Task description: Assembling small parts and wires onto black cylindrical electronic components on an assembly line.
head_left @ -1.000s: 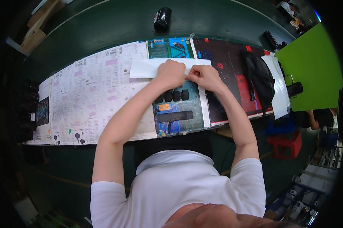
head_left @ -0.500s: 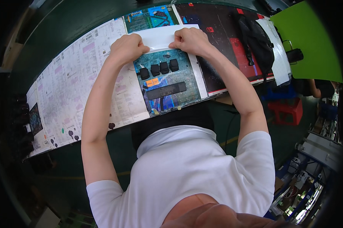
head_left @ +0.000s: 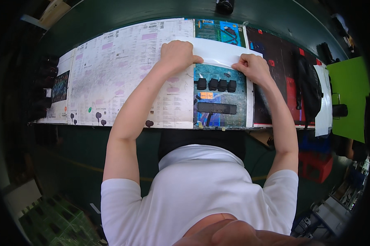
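A glossy white strip of sheet material (head_left: 217, 51) stretches across the table between my hands. My left hand (head_left: 178, 56) is closed on its left end, knuckles up and thumb pointing inward. My right hand (head_left: 253, 67) pinches the near edge toward the right end. Whether the strip is a flat sheet or a bag, I cannot tell. Just nearer to me stand several small black blocks (head_left: 213, 84) in a row on a blue-green printed board. An orange label (head_left: 206, 95) and a long dark flat bar (head_left: 217, 108) lie below them.
White printed sheeting (head_left: 123, 74) covers the table's left side, with black objects (head_left: 43, 88) at its far left end. On the right are a black mesh bag (head_left: 309, 90), white bubbly wrap (head_left: 323, 100) and a green panel (head_left: 349, 94). A red stool (head_left: 316, 166) stands below.
The view has turned, so the table and both hands now appear farther right and the table edge looks level. Both hands keep their hold on the white strip.
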Motion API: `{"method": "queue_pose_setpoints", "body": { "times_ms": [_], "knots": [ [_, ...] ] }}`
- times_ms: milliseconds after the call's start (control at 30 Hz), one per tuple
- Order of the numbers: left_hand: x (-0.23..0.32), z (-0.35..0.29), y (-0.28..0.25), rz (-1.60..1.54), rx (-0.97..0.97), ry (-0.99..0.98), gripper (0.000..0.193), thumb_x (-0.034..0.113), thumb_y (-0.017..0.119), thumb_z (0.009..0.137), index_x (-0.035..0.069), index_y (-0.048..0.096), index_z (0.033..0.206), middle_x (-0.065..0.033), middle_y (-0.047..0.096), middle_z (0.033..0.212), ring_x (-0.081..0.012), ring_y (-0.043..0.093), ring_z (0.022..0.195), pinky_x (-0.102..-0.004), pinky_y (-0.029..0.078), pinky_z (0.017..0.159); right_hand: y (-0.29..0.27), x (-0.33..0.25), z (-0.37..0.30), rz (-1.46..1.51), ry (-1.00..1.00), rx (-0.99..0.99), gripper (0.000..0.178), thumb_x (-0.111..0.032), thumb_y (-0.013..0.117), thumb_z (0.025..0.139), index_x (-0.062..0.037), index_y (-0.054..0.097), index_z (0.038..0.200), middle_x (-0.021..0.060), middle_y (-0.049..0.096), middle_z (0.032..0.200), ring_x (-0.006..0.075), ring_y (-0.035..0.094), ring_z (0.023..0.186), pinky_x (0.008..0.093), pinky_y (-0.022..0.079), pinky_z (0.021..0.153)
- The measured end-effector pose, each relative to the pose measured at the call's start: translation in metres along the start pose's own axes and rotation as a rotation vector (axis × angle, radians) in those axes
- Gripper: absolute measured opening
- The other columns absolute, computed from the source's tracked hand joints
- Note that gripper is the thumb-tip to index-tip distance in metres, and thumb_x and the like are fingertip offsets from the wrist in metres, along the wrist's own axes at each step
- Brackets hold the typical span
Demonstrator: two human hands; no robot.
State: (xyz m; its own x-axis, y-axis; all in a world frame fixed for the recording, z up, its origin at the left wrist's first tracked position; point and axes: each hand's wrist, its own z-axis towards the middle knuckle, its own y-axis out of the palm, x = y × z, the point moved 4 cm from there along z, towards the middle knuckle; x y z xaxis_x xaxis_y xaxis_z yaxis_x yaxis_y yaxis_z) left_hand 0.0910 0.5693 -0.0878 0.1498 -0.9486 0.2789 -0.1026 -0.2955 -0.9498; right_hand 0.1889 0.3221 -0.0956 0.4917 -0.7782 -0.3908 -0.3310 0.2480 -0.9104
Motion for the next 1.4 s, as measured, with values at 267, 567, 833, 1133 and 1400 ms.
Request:
{"method": "queue_pose_setpoints", "body": {
  "times_ms": [267,567,833,1133,1400],
  "knots": [
    [-0.023,-0.002,-0.002,-0.112,0.002,-0.054,0.042,0.048,0.085,0.085,0.010,0.071,0.076,-0.0088,0.074,0.076,-0.0266,0.071,0.073,-0.0429,0.052,0.067,-0.004,-0.003,0.000,-0.012,0.036,-0.033,0.037,-0.044,0.083,0.088,-0.0095,0.074,0.079,0.0061,0.073,0.076,0.0251,0.072,0.078,0.0430,0.053,0.072],
    [-0.047,0.003,-0.016,-0.128,-0.165,-0.166,0.040,0.049,0.087,0.080,0.012,0.071,0.080,-0.0079,0.077,0.080,-0.0240,0.074,0.079,-0.0376,0.053,0.068,-0.001,0.003,0.002,0.037,0.001,0.015,0.041,-0.042,0.086,0.085,-0.0062,0.070,0.075,0.0056,0.066,0.067,0.0209,0.066,0.066,0.0399,0.048,0.063],
    [-0.069,-0.008,-0.040,0.156,0.000,-0.308,0.032,0.039,0.083,0.085,0.010,0.075,0.096,-0.0107,0.078,0.097,-0.0277,0.074,0.092,-0.0429,0.056,0.077,-0.001,0.007,0.004,0.052,0.004,0.032,0.042,-0.043,0.088,0.082,-0.0078,0.069,0.071,0.0050,0.068,0.068,0.0198,0.068,0.067,0.0394,0.049,0.064],
    [0.044,0.004,0.016,-0.075,0.184,0.257,0.015,0.021,0.078,0.091,0.008,0.076,0.098,-0.0135,0.070,0.118,-0.0320,0.061,0.123,-0.0524,0.048,0.100,-0.010,0.008,0.005,0.153,0.017,-0.083,0.034,-0.041,0.087,0.085,-0.0087,0.075,0.083,0.0074,0.072,0.074,0.0198,0.071,0.071,0.0382,0.054,0.066],
    [0.026,0.026,-0.030,-0.589,-0.108,0.213,0.016,0.017,0.081,0.088,0.003,0.074,0.090,-0.0126,0.076,0.089,-0.0250,0.070,0.086,-0.0383,0.054,0.078,-0.085,-0.018,-0.061,-0.005,-0.591,0.545,0.035,-0.021,0.088,0.077,-0.0096,0.071,0.106,0.0061,0.070,0.105,0.0259,0.066,0.104,0.0398,0.052,0.085]
  ]
}}
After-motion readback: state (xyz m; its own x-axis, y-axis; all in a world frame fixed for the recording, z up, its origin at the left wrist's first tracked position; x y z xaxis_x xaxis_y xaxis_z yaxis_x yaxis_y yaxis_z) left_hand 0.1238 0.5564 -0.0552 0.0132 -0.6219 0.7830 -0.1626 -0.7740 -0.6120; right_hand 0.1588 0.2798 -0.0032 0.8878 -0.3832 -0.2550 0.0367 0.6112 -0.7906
